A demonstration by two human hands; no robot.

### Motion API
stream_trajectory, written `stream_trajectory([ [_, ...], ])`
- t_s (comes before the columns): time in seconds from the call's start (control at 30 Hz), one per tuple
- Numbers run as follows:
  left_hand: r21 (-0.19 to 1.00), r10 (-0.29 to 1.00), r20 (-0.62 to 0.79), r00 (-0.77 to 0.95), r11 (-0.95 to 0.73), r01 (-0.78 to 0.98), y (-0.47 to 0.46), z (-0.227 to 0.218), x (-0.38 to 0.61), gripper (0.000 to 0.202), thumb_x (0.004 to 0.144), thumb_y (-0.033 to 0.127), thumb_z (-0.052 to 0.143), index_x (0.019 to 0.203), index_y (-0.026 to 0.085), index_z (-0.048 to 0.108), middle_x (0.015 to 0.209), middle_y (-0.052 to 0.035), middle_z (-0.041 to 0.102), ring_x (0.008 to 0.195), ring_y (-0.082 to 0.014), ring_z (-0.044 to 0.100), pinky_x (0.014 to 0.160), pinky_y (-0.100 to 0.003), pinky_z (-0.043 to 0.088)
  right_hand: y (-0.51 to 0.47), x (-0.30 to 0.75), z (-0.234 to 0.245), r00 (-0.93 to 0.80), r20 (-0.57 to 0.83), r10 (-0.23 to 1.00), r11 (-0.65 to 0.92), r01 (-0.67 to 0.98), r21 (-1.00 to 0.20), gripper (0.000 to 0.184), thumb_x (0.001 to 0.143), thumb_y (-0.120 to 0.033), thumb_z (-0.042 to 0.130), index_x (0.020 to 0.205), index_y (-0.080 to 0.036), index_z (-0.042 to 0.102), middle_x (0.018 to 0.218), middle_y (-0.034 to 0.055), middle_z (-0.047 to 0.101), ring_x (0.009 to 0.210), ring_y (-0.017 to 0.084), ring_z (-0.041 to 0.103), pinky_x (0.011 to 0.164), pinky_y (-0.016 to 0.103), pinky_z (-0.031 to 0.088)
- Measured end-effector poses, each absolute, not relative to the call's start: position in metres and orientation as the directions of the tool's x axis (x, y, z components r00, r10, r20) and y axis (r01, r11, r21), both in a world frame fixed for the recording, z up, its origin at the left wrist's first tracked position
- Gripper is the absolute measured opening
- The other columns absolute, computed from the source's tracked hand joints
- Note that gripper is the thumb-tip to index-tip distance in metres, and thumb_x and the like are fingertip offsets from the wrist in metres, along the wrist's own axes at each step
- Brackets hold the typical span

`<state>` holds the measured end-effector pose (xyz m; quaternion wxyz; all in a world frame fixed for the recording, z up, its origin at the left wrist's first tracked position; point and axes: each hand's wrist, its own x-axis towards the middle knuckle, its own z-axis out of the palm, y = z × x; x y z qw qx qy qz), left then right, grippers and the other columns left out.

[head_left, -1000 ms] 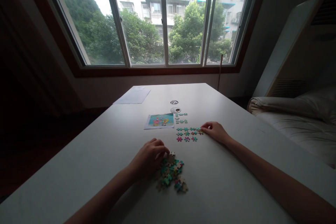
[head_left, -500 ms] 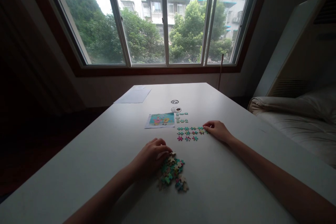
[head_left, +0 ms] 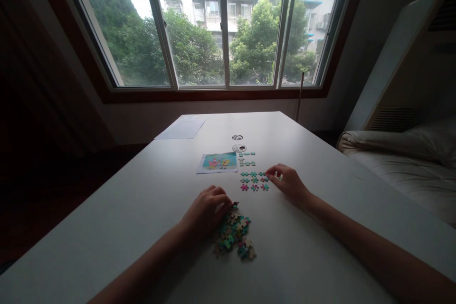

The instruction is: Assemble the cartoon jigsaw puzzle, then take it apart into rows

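Observation:
My left hand (head_left: 208, 210) is closed, its thumb and forefinger pinching a dark reddish puzzle piece (head_left: 235, 204) at the top of a heap of puzzle pieces (head_left: 233, 232). The heap mixes green, coloured and beige pieces. Farther right, my right hand (head_left: 289, 183) has its thumb and fingertips pressed together at the right end of the laid-out puzzle pieces (head_left: 254, 180). Whatever is between those fingertips is hidden. More pieces (head_left: 247, 164) lie in short rows beyond. A colourful cartoon picture sheet (head_left: 218, 163) lies left of the rows.
All of this is on a long white table (head_left: 302, 256). Two round black-and-white marks (head_left: 239, 148) show behind the pieces, and white paper (head_left: 181, 128) lies at the far left. A cushioned seat (head_left: 399, 156) stands to the right; a window is ahead.
My right hand has shifted left along the rows, covering pieces at their right end. A dark reddish piece now shows at my left fingertips, where a beige one showed before.

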<state>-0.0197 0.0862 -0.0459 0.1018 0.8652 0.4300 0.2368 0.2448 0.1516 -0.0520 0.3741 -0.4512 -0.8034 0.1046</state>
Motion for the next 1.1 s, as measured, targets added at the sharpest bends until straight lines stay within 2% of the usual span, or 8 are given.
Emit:
stream_trajectory([
  [0.13,0.434,0.823,0.359,0.441,-0.566,0.701,0.086,-0.043,-0.014,0.017,0.084,0.021,0.047,0.075,0.017,0.061,0.079,-0.0044,0.059,0.078,-0.0173,0.051,0.071,-0.028,0.04,0.125,0.219,-0.051,-0.48,0.559,0.676,0.719,0.594,-0.36,0.009,0.079,-0.021,0.053,0.079,-0.02,0.063,0.077,0.0026,0.063,0.074,0.015,0.056,0.07,0.028,0.04],
  [0.23,0.472,0.831,0.338,0.442,-0.556,0.684,0.083,-0.041,-0.01,0.016,0.084,0.02,0.046,0.074,0.017,0.058,0.077,-0.0039,0.058,0.077,-0.017,0.051,0.071,-0.028,0.04,0.108,0.205,-0.049,-0.573,0.561,0.598,0.783,0.567,-0.255,0.01,0.078,-0.02,0.055,0.087,-0.022,0.061,0.08,0.0019,0.064,0.077,0.016,0.056,0.075,0.03,0.037],
  [0.33,0.494,0.825,0.327,0.46,-0.564,0.661,0.079,-0.04,-0.007,0.016,0.084,0.019,0.045,0.074,0.016,0.057,0.075,-0.0035,0.057,0.076,-0.0166,0.051,0.069,-0.027,0.04,0.099,0.198,-0.048,-0.598,0.578,0.555,0.815,0.532,-0.232,0.01,0.079,-0.024,0.055,0.088,-0.022,0.061,0.081,0.0017,0.064,0.076,0.015,0.055,0.074,0.029,0.036],
  [0.5,0.543,0.825,0.322,0.464,-0.563,0.623,0.075,-0.038,-0.005,0.017,0.084,0.02,0.045,0.072,0.017,0.056,0.075,-0.0029,0.057,0.075,-0.0157,0.051,0.068,-0.026,0.04,0.096,0.195,-0.048,-0.59,0.623,0.514,0.838,0.501,-0.216,0.008,0.081,-0.024,0.054,0.079,-0.021,0.06,0.074,-0.0001,0.064,0.07,0.012,0.055,0.07,0.027,0.033],
  [0.77,0.58,0.843,0.309,0.441,-0.535,0.615,0.073,-0.035,-0.005,0.017,0.085,0.023,0.045,0.077,0.017,0.059,0.077,-0.0032,0.057,0.076,-0.0159,0.052,0.07,-0.027,0.041,0.098,0.2,-0.042,-0.601,0.617,0.508,0.835,0.52,-0.181,0.013,0.084,-0.024,0.048,0.08,-0.021,0.06,0.075,0.0018,0.065,0.071,0.013,0.057,0.071,0.028,0.033],
  [0.97,0.518,0.823,0.34,0.454,-0.567,0.641,0.079,-0.038,-0.014,0.016,0.084,0.019,0.045,0.079,0.017,0.06,0.079,-0.0039,0.059,0.078,-0.0166,0.052,0.072,-0.028,0.041,0.127,0.235,-0.035,-0.435,0.692,0.577,0.744,0.629,-0.225,0.015,0.084,-0.026,0.048,0.081,-0.019,0.061,0.079,0.0034,0.066,0.073,0.014,0.059,0.071,0.028,0.035],
  [1.1,0.466,0.808,0.361,0.467,-0.589,0.66,0.082,-0.041,-0.019,0.014,0.082,0.016,0.046,0.077,0.017,0.059,0.079,-0.0041,0.06,0.078,-0.0167,0.052,0.071,-0.028,0.041,0.142,0.256,-0.035,-0.35,0.704,0.618,0.673,0.698,-0.244,0.016,0.083,-0.028,0.049,0.081,-0.018,0.061,0.076,0.0038,0.065,0.067,0.014,0.058,0.069,0.028,0.036],
])
